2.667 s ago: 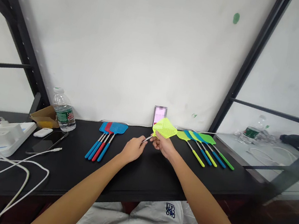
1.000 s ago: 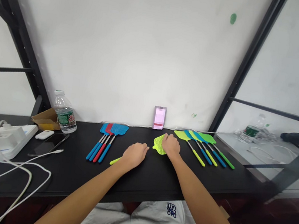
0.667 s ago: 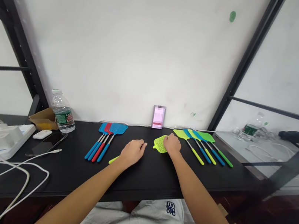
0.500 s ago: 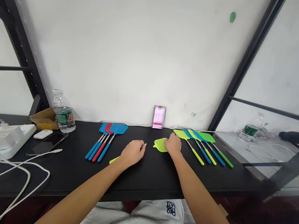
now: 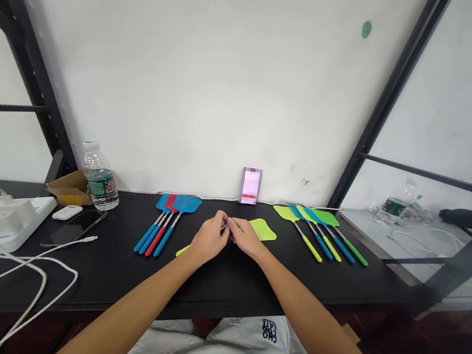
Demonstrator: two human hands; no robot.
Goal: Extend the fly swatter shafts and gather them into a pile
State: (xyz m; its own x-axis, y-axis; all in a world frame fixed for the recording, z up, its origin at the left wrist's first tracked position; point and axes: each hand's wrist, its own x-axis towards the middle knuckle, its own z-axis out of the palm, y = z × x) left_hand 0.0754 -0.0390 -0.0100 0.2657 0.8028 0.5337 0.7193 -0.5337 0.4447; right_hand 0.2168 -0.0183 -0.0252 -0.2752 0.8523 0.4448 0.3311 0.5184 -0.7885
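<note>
Two hands [image 5: 209, 239] [image 5: 244, 238] seemingly pinch the lime swatter's [image 5: 262, 229] shaft, head beyond the grip.

Ten fly swatters [image 5: 262, 229], four in one row [image 5: 179, 203], five in another [image 5: 310, 215], one at the hands; two water bottles [image 5: 100, 177]; one left hand [image 5: 209, 238], one right hand [image 5: 247, 238]

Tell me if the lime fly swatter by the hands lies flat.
Flat: its mesh head rests on the black table, its yellow grip low beside the left hand.
</note>
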